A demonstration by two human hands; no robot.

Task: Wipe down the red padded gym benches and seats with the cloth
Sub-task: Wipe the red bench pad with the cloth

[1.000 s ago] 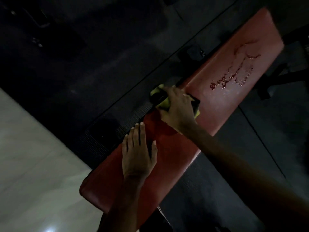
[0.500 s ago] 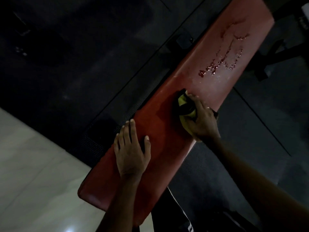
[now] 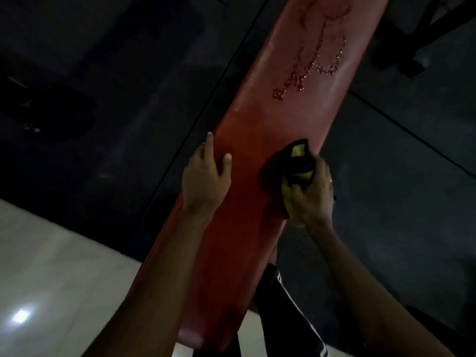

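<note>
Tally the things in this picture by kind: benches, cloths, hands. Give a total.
Bench: 1
Cloth: 1
Hands: 2, left hand, right hand
Total: 4

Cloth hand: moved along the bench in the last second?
Yes. The right hand with the cloth crossed the bench from its left edge to its right edge.
</note>
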